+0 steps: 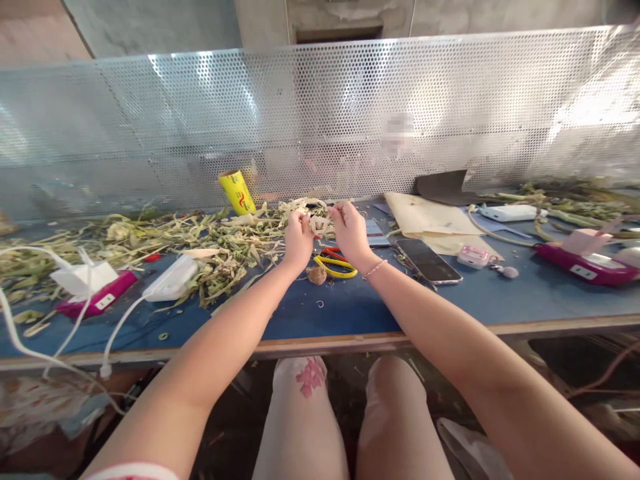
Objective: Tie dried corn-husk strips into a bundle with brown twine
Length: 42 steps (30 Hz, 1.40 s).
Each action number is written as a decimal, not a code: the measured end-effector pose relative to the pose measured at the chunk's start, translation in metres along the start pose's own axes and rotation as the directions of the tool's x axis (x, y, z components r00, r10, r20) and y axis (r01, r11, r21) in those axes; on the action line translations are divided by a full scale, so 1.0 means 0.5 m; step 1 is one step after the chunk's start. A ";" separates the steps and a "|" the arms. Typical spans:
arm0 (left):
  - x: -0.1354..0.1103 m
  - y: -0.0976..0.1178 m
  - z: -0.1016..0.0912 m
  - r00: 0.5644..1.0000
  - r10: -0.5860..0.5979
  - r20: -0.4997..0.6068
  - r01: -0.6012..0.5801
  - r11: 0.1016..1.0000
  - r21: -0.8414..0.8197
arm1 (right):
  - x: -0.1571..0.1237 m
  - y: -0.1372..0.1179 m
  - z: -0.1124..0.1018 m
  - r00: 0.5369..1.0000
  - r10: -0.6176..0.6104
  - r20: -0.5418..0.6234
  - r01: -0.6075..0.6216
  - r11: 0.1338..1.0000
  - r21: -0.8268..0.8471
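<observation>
Over the blue table, my left hand and my right hand are close together with fingers pinched. Between them is a pale, dry-looking piece, perhaps plant matter; its exact kind is unclear. Both hands seem to grip it, one at each side. Right below lies a pair of scissors with yellow and red handles, blades hidden under my hands. A small brown round lump sits beside the handles. Dried stems and leaves are heaped to the left of and behind my left hand.
A yellow tube leans by the perforated metal screen. On the right are a phone, a pink earbud case, paper sheets and a magenta power strip. Leftward lie another magenta strip, a white adapter and cables.
</observation>
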State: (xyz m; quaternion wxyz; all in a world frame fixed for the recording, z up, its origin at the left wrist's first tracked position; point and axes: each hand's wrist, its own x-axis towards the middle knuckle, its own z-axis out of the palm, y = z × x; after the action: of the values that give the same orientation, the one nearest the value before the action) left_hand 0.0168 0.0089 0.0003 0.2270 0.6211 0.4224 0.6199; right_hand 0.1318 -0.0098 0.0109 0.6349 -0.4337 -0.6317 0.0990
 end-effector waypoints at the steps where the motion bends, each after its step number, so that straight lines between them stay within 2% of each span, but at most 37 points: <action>1: 0.003 -0.004 0.001 1.000 -0.009 -0.006 0.009 1.000 -0.010 | -0.002 -0.001 0.001 1.000 -0.013 0.004 0.013 1.000 0.002; 5: 0.014 -0.017 0.001 0.997 -0.068 -0.023 0.068 0.998 -0.015 | -0.011 -0.007 0.006 0.999 -0.047 0.026 0.047 0.999 0.019; 8: 0.015 -0.019 -0.002 0.998 -0.060 -0.021 0.060 0.998 0.004 | -0.012 -0.010 0.007 0.999 -0.035 0.029 0.034 0.999 0.040; 12: 0.007 -0.008 -0.011 0.996 0.077 0.036 -0.079 0.995 0.059 | -0.002 -0.005 0.005 0.997 0.065 -0.030 -0.062 0.995 0.075; 15: 0.000 0.000 -0.015 0.979 0.185 0.086 -0.195 0.973 0.125 | 0.008 0.003 0.004 0.986 0.146 -0.081 -0.139 0.986 0.090; 19: -0.003 0.004 -0.016 0.947 0.305 0.098 -0.320 0.924 0.212 | 0.017 0.016 0.005 0.968 0.228 -0.106 -0.218 0.971 0.103; 23: -0.001 0.003 -0.019 0.932 0.335 0.138 -0.361 0.899 0.248 | 0.018 0.030 0.009 0.959 0.271 -0.080 -0.255 0.952 0.168; 26: 0.002 0.004 -0.024 0.929 0.311 0.198 -0.356 0.898 0.259 | 0.017 0.037 0.010 0.964 0.255 -0.071 -0.236 0.950 0.203; 28: 0.004 0.004 -0.027 0.930 0.308 0.199 -0.352 0.901 0.255 | 0.016 0.035 0.009 0.969 0.243 -0.046 -0.228 0.949 0.220; 34: 0.011 0.001 -0.033 0.952 0.305 0.035 -0.302 0.912 0.277 | 0.003 0.006 0.001 0.969 0.201 0.145 -0.233 0.938 0.257; 39: 0.013 0.003 -0.035 0.956 0.291 0.037 -0.288 0.906 0.309 | -0.013 -0.007 -0.002 0.983 0.007 0.184 -0.038 0.985 0.168; 42: 0.012 0.003 -0.034 0.964 0.264 0.028 -0.260 0.917 0.301 | -0.019 -0.009 -0.002 0.983 -0.045 0.179 0.017 0.988 0.153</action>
State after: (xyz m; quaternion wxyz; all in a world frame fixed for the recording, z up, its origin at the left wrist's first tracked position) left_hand 0.0000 0.0087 0.0070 0.0415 0.6952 0.4266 0.5770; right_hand 0.1292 -0.0195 0.0075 0.6069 -0.3636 -0.6845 0.1758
